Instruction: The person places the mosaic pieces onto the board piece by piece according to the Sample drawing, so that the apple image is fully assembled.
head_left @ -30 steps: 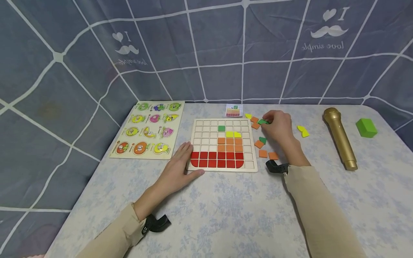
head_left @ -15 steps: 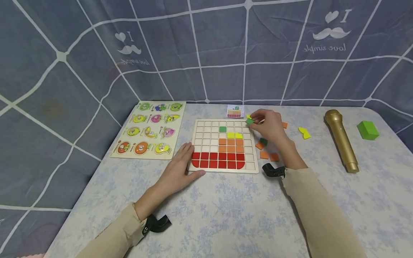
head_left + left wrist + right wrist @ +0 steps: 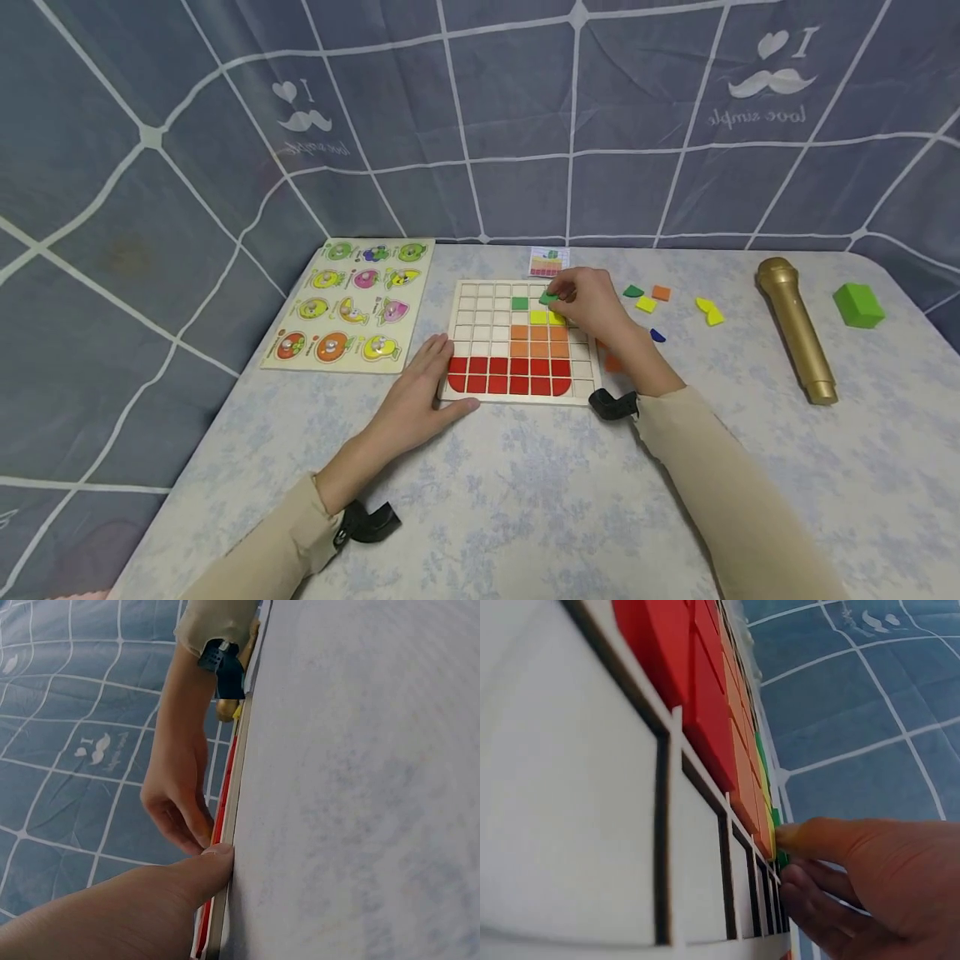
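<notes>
At the far left lies a flat fruit puzzle (image 3: pixel 348 304), a pale card-like board with glossy cartoon fruits in three columns. Beside it, the left hand (image 3: pixel 414 398) rests flat on the surface (image 3: pixel 525 500), which is covered in a cloth with a faint blue flower print; its fingers (image 3: pixel 435 354) are relaxed and nearly straight, and the thumb presses against the near-left edge of the grid board (image 3: pixel 521 340), steadying it. The left wrist view shows that thumb tip butted against the board's thin wooden rim.

The grid board is a pale wooden square divided into small cells. Smooth red tiles fill its nearest two rows, orange tiles stack above them right of centre, yellow tiles sit above those, and one green square lies higher up.

The right hand (image 3: pixel 592 304) hovers over the board's upper right part, its fingers pinching a small green tile (image 3: pixel 548 297). The tile is at the fingertips, just above the yellow tiles and right of the green square, so the empty cells lie directly under and to the left of the fingers. This hand is the nearer one.

Further right, loose tiles (image 3: pixel 647 302) are scattered, flat and painted. Then comes a gold microphone (image 3: pixel 795 327), its long axis running away from the person, and a green block (image 3: pixel 858 304).
</notes>
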The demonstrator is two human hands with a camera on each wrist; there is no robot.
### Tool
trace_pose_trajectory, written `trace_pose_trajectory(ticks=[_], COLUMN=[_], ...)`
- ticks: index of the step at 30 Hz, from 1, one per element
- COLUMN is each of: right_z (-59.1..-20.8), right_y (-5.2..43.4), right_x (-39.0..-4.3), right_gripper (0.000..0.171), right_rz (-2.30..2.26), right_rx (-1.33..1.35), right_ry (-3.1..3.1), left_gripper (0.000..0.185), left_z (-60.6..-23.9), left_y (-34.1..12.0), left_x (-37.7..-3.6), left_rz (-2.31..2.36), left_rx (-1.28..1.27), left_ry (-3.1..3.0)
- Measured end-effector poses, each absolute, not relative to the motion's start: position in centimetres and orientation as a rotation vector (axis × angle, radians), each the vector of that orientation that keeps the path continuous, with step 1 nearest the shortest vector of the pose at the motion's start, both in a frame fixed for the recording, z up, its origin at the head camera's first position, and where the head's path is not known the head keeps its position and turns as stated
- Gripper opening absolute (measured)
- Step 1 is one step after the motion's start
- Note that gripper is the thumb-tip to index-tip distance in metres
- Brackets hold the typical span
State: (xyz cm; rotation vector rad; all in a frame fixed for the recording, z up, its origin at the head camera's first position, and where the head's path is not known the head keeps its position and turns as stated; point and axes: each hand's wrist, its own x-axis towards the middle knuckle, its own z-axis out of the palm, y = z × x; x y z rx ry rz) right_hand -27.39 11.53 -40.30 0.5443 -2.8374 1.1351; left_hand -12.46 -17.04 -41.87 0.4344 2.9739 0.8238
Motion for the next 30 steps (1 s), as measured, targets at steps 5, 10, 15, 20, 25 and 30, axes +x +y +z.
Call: trace_pose_trajectory(ticks=[5,10,15,20,25,30], right_z=[-40.4,-40.2,-40.1,-40.1,-40.4,-40.1], right_y=[11.0,10.4,9.8,9.6,9.6,10.9], right_x=[-28.0,-28.5,-28.7,-28.5,-28.5,-28.4], right_gripper=[0.015,0.016,0.016,0.015,0.014,0.021], right_rz=[1.133,1.143,1.188,1.197,1.177,1.204], right_rx=[0.568,0.595,0.545,0.495,0.502,0.475], right_ry=[-2.841,-2.831,-2.841,-2.828,-2.795,-2.772], left_gripper=[0.099,0.099,0.098,0.099,0.099,0.099], left_z=[-42.0,-41.8,-41.7,-41.6,-41.6,-41.7], left_y=[-17.1,-17.1,-17.1,-17.0,-17.0,-17.0], left_x=[-12.3,-12.2,-12.3,-12.2,-12.2,-12.2], left_rz=[0.832,0.842,0.836,0.835,0.829,0.827], left_rx=[0.454,0.475,0.472,0.463,0.458,0.468], left_ry=[2.979,2.992,2.997,2.993,2.991,2.993])
